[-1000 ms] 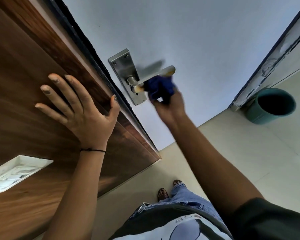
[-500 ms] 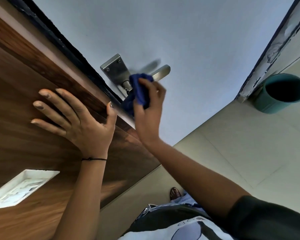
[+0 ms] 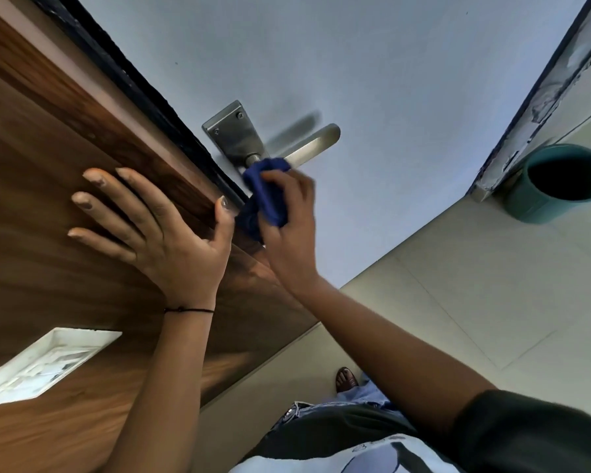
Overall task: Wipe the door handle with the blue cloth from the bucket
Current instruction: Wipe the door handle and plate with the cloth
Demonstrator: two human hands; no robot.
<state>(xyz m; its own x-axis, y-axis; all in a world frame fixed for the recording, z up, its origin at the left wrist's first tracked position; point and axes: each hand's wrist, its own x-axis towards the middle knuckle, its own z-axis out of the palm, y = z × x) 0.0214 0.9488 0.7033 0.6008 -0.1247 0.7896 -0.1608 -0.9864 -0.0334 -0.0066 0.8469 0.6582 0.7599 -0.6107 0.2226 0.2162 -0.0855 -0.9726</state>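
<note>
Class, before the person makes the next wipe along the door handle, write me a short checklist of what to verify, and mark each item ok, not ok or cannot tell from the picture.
1. Cloth held in the right hand: ok.
2. Cloth touching the handle at its base by the plate: ok.
3. Outer end of the handle free of obstruction for the wipe: ok.
4. Left hand flat on the wooden panel, bracing, clear of the handle: ok.
5. Cloth damp enough: cannot tell.
6. Bucket on the floor by the door frame, out of the arm's way: ok.
</note>
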